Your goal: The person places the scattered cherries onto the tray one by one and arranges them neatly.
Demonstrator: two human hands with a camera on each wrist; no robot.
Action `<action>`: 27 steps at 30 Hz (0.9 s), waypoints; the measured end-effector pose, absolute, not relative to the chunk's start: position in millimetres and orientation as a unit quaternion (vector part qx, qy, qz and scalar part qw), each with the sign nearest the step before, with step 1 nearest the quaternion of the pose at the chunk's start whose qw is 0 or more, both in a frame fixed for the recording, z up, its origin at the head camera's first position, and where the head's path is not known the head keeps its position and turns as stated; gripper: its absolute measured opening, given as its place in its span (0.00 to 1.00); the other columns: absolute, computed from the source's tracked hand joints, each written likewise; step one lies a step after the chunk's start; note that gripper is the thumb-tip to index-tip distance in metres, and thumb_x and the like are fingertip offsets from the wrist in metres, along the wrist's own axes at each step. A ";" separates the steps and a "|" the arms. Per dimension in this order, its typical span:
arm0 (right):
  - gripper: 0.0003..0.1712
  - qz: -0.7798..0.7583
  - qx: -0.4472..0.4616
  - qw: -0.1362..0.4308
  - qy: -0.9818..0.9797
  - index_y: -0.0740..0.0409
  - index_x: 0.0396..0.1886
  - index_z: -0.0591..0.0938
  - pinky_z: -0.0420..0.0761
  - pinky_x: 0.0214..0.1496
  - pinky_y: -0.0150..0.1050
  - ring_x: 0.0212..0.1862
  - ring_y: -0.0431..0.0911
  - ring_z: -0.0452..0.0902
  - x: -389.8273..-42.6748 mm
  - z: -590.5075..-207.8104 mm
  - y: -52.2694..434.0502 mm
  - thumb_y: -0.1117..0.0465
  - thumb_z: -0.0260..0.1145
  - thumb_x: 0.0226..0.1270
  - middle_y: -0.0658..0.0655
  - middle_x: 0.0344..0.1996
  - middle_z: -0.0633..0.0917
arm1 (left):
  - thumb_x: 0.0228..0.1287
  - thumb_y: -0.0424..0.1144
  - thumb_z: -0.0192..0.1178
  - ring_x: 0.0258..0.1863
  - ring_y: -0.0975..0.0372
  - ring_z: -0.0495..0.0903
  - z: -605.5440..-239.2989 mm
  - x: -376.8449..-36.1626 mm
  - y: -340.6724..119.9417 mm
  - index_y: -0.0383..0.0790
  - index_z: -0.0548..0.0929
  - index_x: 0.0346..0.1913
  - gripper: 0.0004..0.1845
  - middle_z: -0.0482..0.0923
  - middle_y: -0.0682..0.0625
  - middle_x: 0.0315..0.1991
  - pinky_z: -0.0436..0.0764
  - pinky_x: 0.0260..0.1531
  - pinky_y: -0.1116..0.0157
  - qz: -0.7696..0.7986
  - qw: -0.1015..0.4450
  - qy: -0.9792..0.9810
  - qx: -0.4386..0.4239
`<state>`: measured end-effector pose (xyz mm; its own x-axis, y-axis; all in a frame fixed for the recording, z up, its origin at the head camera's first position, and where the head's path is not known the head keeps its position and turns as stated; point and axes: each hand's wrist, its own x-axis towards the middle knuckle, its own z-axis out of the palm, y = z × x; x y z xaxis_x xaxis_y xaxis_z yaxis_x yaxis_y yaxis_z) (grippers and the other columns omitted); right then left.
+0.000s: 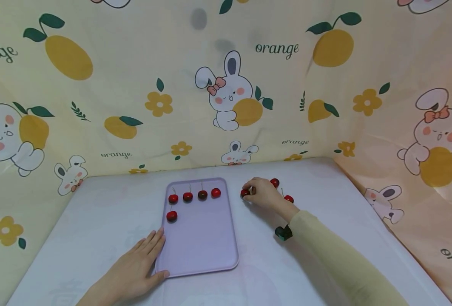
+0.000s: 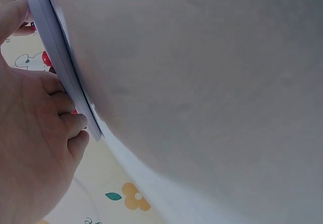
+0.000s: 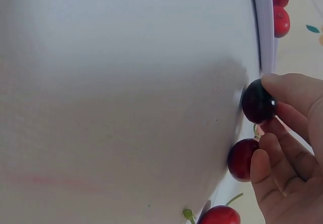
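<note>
In the head view my right hand point(image 1: 264, 194) pinches a dark red cherry point(image 1: 245, 193) between thumb and finger, just right of the tray. The right wrist view shows that dark cherry point(image 3: 258, 102) at the fingertips and a second cherry point(image 3: 242, 159) close to the curled lower fingers. A pale purple tray point(image 1: 199, 246) lies on the table. Along its far edge stands a row of several cherries point(image 1: 187, 196), with one more cherry point(image 1: 171, 216) below the row's left end. My left hand point(image 1: 134, 263) rests at the tray's left edge, fingers extended, thumb near the front corner.
Beyond my right hand lie a cherry point(image 1: 274, 182) and, nearer the forearm, another cherry point(image 1: 288, 199). A dark object point(image 1: 283, 233) shows beside the right sleeve. The white tabletop point(image 1: 107, 216) meets a patterned cloth backdrop point(image 1: 164, 136) behind and at the sides.
</note>
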<state>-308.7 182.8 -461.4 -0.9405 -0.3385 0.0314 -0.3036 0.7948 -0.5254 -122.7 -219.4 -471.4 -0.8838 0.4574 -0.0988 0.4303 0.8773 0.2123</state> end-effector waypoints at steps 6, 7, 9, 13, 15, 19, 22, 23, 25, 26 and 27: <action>0.19 -0.266 -0.167 0.031 0.949 0.56 0.54 0.88 0.78 0.40 0.38 0.40 0.45 0.75 -308.0 -461.5 182.2 0.61 0.78 0.64 0.51 0.40 0.83 | 0.69 0.71 0.55 0.80 0.43 0.58 -471.9 -123.0 -219.9 0.30 0.66 0.77 0.51 0.57 0.38 0.81 0.63 0.75 0.43 0.090 0.063 0.965 0.238; 0.19 -0.266 -0.167 0.031 0.949 0.56 0.54 0.88 0.78 0.40 0.38 0.40 0.45 0.75 -308.0 -461.7 182.1 0.61 0.78 0.64 0.51 0.40 0.83 | 0.69 0.71 0.55 0.80 0.43 0.58 -472.0 -123.0 -219.9 0.30 0.66 0.77 0.51 0.57 0.38 0.81 0.63 0.75 0.43 0.090 0.062 0.965 0.238; 0.19 -0.267 -0.167 0.031 0.949 0.56 0.54 0.88 0.78 0.40 0.38 0.40 0.45 0.75 -308.0 -462.0 182.0 0.61 0.78 0.64 0.50 0.40 0.83 | 0.69 0.71 0.55 0.80 0.43 0.58 -472.2 -123.2 -220.0 0.30 0.66 0.77 0.51 0.57 0.38 0.81 0.63 0.75 0.43 0.089 0.061 0.965 0.239; 0.19 -0.269 -0.169 0.032 0.948 0.56 0.55 0.88 0.78 0.40 0.37 0.40 0.45 0.75 -308.1 -462.5 182.0 0.60 0.78 0.64 0.50 0.40 0.83 | 0.69 0.70 0.55 0.79 0.43 0.58 -471.6 -123.2 -219.8 0.30 0.66 0.77 0.51 0.58 0.38 0.81 0.63 0.75 0.43 0.092 0.063 0.965 0.239; 0.19 -0.270 -0.169 0.033 0.947 0.56 0.55 0.88 0.78 0.39 0.37 0.40 0.45 0.75 -308.1 -462.1 182.1 0.61 0.77 0.64 0.50 0.40 0.83 | 0.69 0.70 0.55 0.79 0.43 0.58 -470.9 -123.1 -219.5 0.30 0.66 0.77 0.51 0.58 0.38 0.81 0.63 0.75 0.43 0.093 0.064 0.965 0.238; 0.19 -0.271 -0.167 0.033 0.948 0.56 0.55 0.88 0.78 0.39 0.37 0.40 0.45 0.75 -307.8 -461.4 182.6 0.61 0.77 0.64 0.50 0.40 0.83 | 0.69 0.70 0.56 0.80 0.43 0.57 -469.9 -123.0 -218.3 0.30 0.66 0.77 0.51 0.58 0.38 0.81 0.62 0.76 0.43 0.095 0.073 0.966 0.231; 0.19 -0.272 -0.168 0.031 0.947 0.56 0.55 0.88 0.78 0.39 0.37 0.40 0.45 0.75 -306.9 -461.2 182.8 0.61 0.77 0.64 0.50 0.40 0.82 | 0.68 0.71 0.56 0.80 0.43 0.56 -469.6 -122.9 -217.7 0.30 0.65 0.78 0.51 0.57 0.38 0.81 0.61 0.76 0.43 0.099 0.083 0.966 0.223; 0.19 -0.274 -0.169 0.029 0.946 0.56 0.55 0.88 0.78 0.38 0.37 0.39 0.45 0.75 -306.5 -461.1 182.8 0.61 0.77 0.65 0.50 0.40 0.82 | 0.68 0.71 0.56 0.80 0.43 0.56 -469.6 -122.8 -217.6 0.31 0.65 0.78 0.52 0.57 0.39 0.81 0.60 0.76 0.43 0.099 0.087 0.966 0.221; 0.19 -0.279 -0.171 0.027 0.945 0.56 0.55 0.88 0.78 0.38 0.37 0.39 0.45 0.75 -305.2 -460.5 182.9 0.61 0.77 0.65 0.50 0.39 0.83 | 0.68 0.71 0.56 0.80 0.43 0.56 -470.0 -122.8 -217.8 0.31 0.66 0.78 0.52 0.57 0.38 0.81 0.61 0.76 0.42 0.100 0.086 0.966 0.220; 0.19 -0.282 -0.172 0.026 0.943 0.56 0.55 0.88 0.78 0.38 0.37 0.38 0.45 0.75 -304.5 -460.2 182.8 0.62 0.76 0.65 0.51 0.40 0.83 | 0.68 0.71 0.56 0.80 0.43 0.56 -470.4 -122.7 -217.8 0.31 0.65 0.78 0.52 0.57 0.39 0.81 0.60 0.76 0.42 0.099 0.086 0.967 0.220; 0.19 -0.285 -0.173 0.024 0.942 0.56 0.55 0.88 0.78 0.37 0.36 0.38 0.44 0.75 -303.9 -460.0 182.5 0.62 0.76 0.65 0.51 0.40 0.83 | 0.68 0.70 0.57 0.80 0.43 0.56 -470.8 -122.7 -217.7 0.31 0.66 0.78 0.51 0.57 0.39 0.81 0.60 0.76 0.42 0.099 0.085 0.967 0.219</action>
<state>-303.9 182.5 -460.0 -0.9393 -0.3390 0.0532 -0.3116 0.7775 -0.5462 -122.7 -217.7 -470.8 -0.8894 0.4411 -0.1204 0.4077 0.8842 0.2278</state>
